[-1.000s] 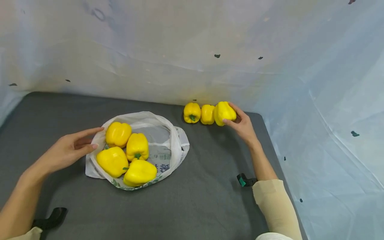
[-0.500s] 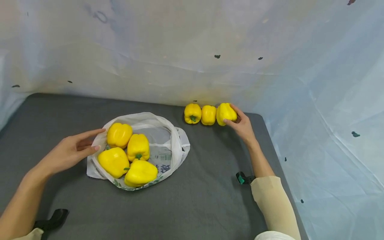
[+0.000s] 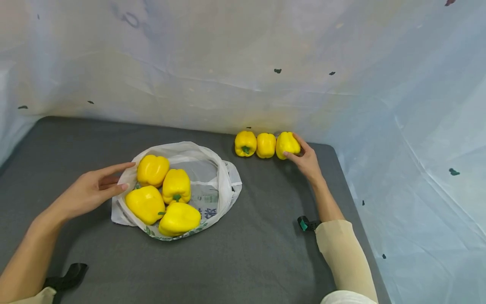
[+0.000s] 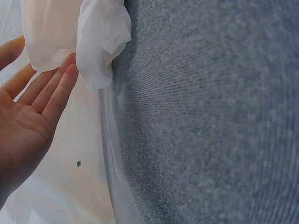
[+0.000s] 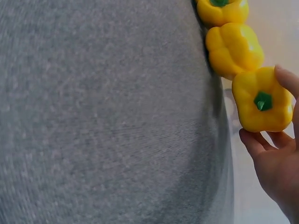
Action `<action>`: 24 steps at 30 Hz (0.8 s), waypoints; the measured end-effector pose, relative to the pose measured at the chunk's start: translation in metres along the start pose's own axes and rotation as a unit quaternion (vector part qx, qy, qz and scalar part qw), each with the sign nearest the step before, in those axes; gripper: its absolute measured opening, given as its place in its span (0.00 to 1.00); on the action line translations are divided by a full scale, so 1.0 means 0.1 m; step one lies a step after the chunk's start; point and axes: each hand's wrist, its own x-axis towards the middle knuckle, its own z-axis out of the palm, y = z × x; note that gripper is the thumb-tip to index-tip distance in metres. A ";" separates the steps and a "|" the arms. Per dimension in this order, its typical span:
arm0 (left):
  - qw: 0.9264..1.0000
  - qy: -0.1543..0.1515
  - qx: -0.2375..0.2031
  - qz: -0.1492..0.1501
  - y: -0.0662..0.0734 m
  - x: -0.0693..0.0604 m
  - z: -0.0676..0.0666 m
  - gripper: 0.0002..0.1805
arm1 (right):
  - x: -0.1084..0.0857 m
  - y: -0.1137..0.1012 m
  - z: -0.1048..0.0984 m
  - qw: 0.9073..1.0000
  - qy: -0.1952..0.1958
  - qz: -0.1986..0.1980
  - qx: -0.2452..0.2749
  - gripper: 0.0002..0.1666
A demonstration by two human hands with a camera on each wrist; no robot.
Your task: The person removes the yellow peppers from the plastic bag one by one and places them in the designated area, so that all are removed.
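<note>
In the head view a white plastic bag (image 3: 224,198) lies with its mouth spread, several yellow peppers (image 3: 152,170) inside its left part. The left hand (image 3: 89,190) touches the bag's left rim with fairly straight fingers; in the left wrist view its fingertips meet the white plastic (image 4: 100,42). At the back right, the right hand (image 3: 308,162) holds a yellow pepper (image 3: 287,144) between thumb and fingers, at the right end of a row of three. In the right wrist view this pepper (image 5: 261,100) shows its green stem, with the hand (image 5: 280,163) around its side.
Two more yellow peppers (image 3: 245,144) (image 3: 265,145) stand beside the held one, along the back edge of the dark grey table (image 3: 243,261). Pale plastic sheeting (image 3: 212,63) rises behind the table and on the right. Black wrist mounts (image 3: 70,276) are near both forearms.
The right hand has lowered the pepper slightly and moved it a little right, away from the middle one in the row. The left hand stays at the bag's rim.
</note>
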 end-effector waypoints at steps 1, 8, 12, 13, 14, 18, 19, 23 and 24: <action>1.000 -0.001 0.000 -0.001 0.00 0.00 0.00 0.33 | 0.00 0.02 0.00 1.000 0.000 0.002 0.000 0.45; 1.000 -0.005 0.002 -0.006 0.01 0.01 -0.02 0.34 | 0.02 0.10 0.07 1.000 -0.001 0.017 0.006 0.44; 1.000 -0.008 0.003 -0.008 0.01 0.01 -0.03 0.34 | -0.01 0.12 0.10 0.999 -0.001 0.035 0.009 0.45; 1.000 -0.010 0.003 -0.008 0.00 0.01 -0.03 0.34 | -0.01 0.12 0.11 0.999 -0.001 0.038 0.010 0.45; 1.000 -0.010 0.002 -0.008 0.00 0.01 -0.03 0.34 | -0.01 0.12 0.12 0.999 -0.001 0.041 0.012 0.46; 1.000 -0.010 -0.001 -0.006 0.00 0.01 -0.04 0.34 | -0.01 0.11 0.13 0.999 0.000 0.045 0.019 0.47; 1.000 -0.010 -0.003 -0.006 0.00 0.01 -0.04 0.34 | 0.00 0.11 0.12 0.999 0.000 0.045 0.023 0.47; 1.000 -0.009 -0.002 -0.007 0.00 0.01 -0.04 0.34 | 0.03 0.11 0.12 0.999 0.007 0.036 0.039 0.47; 1.000 -0.009 -0.001 -0.007 -0.01 0.01 -0.04 0.34 | 0.04 0.11 0.12 0.999 0.011 0.031 0.042 0.46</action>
